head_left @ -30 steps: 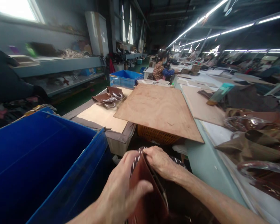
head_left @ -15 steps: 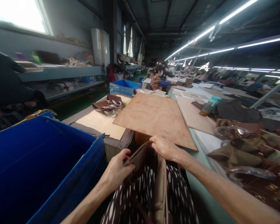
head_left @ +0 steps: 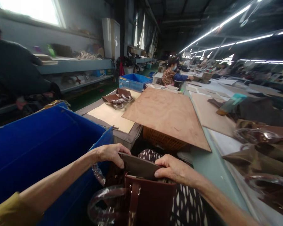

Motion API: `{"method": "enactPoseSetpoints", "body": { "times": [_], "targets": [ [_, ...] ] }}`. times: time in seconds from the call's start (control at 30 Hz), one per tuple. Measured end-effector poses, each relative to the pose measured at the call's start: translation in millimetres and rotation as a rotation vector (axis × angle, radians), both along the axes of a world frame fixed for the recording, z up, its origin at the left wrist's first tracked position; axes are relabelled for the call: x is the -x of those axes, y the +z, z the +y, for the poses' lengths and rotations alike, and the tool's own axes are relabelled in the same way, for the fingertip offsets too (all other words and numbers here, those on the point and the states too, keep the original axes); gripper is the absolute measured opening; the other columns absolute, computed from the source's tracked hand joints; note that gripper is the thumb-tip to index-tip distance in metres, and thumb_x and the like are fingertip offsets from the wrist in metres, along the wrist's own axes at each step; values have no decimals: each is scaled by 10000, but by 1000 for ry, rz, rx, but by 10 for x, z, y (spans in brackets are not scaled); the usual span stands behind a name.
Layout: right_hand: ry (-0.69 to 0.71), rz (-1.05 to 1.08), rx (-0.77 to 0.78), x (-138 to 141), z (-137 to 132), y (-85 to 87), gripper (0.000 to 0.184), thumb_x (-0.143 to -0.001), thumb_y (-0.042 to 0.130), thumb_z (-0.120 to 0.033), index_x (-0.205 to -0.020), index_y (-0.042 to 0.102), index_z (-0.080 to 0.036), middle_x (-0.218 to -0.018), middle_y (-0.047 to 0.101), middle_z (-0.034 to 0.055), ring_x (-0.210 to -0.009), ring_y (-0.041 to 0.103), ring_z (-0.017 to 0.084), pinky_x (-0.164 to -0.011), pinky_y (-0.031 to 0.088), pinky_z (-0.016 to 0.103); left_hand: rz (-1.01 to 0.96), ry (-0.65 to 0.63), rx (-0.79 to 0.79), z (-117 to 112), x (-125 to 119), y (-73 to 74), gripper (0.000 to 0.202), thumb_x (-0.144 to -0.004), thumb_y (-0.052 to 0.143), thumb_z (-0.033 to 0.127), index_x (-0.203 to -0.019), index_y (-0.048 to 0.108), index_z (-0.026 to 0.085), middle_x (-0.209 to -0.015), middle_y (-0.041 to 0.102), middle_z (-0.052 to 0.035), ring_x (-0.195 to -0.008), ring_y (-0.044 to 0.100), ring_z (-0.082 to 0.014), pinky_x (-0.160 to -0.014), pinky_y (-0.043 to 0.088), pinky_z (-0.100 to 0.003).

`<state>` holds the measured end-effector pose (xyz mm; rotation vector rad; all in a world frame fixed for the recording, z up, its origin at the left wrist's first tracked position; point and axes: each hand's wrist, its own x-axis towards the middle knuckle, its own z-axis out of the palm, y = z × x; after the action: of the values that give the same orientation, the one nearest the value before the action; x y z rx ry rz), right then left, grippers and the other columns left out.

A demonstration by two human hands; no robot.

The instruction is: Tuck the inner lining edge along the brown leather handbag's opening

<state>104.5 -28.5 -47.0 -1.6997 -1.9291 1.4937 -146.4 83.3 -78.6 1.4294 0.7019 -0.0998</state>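
Observation:
A dark brown leather handbag (head_left: 149, 201) stands on my lap, its handle (head_left: 103, 201) wrapped in clear plastic. A taupe flat panel or pouch (head_left: 139, 166) sticks out of the bag's top. My left hand (head_left: 110, 153) is closed on the panel's left end. My right hand (head_left: 173, 169) is closed on its right end, fingers curled over the edge. Below the bag shows my dark skirt with white spots (head_left: 191, 204).
A big blue bin (head_left: 37, 147) stands at my left. A plywood board (head_left: 167, 114) lies over an orange basket (head_left: 162, 141). Bag parts (head_left: 118, 99) sit on a cardboard-topped box. More bags (head_left: 259, 157) pile on the bench at right. Other people work at left and far ahead.
The bag has turned upright, its brown front and wrapped handle now facing me. Both hands have dropped lower and now grip the taupe panel at the bag's mouth.

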Motion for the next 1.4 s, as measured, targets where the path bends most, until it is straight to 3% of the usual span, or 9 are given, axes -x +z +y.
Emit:
{"method": "enactPoseSetpoints", "body": {
  "times": [0.13,0.23,0.4,0.53,0.67,0.9,1.03,1.27,1.4],
  "targets": [
    [-43,71,65,38,-52,-150,151,-699,547,-267,-604,542,-151,-526,420,-56,-486,340,68,-445,209,188,-5,-8,36,-40,23,-130,448,-463,746,240,-895,650,168,-728,637,22,-622,541,-128,-561,425,-191],
    [-74,97,86,18,-44,-208,145,-689,553,-265,-599,540,-152,-532,425,-51,-497,344,71,-441,210,184,-77,-15,2,-21,4,-160,438,-521,740,373,-891,654,154,-746,625,3,-660,530,-135,-571,400,-184],
    [-150,143,175,8,-3,-276,115,-677,523,-239,-629,580,-151,-552,514,-28,-497,422,85,-441,264,177,-114,55,-77,36,-38,-250,570,-704,512,635,-878,656,111,-683,580,-22,-594,473,-121,-525,348,-188],
    [-160,167,212,13,19,-299,155,-694,519,-261,-657,607,-140,-539,505,-26,-463,406,76,-414,257,173,-30,10,-172,98,-61,-297,509,-749,509,584,-862,670,115,-656,569,-9,-562,439,-110,-508,318,-190],
    [-131,179,185,14,23,-296,178,-721,526,-279,-682,625,-136,-557,501,-25,-487,396,74,-436,263,173,-7,-76,-264,143,-87,-214,425,-767,520,513,-899,681,142,-699,590,-2,-593,452,-106,-509,304,-176],
    [-116,116,163,39,14,-302,203,-739,539,-323,-667,601,-144,-524,439,-47,-461,340,69,-419,224,189,86,-179,-311,162,-206,-108,411,-731,542,506,-932,684,176,-611,559,14,-455,380,-81,-384,255,-173],
    [-91,88,120,47,17,-258,216,-748,542,-333,-648,591,-148,-522,421,-54,-471,337,70,-436,235,196,146,-186,-249,169,-256,-115,416,-693,581,510,-939,691,194,-600,579,15,-433,399,-92,-352,248,-187],
    [-67,73,78,42,28,-267,216,-759,536,-322,-639,581,-148,-527,413,-54,-486,335,74,-440,223,207,137,-107,15,142,-258,-197,372,-670,631,450,-912,682,171,-671,622,-14,-471,455,-102,-417,331,-185],
    [-56,68,88,42,44,-311,225,-765,531,-326,-624,550,-152,-527,417,-57,-478,335,70,-438,220,211,76,-128,-83,120,-261,-175,330,-715,594,417,-897,684,158,-659,615,-1,-509,470,-100,-463,352,-172]
  ]
}}
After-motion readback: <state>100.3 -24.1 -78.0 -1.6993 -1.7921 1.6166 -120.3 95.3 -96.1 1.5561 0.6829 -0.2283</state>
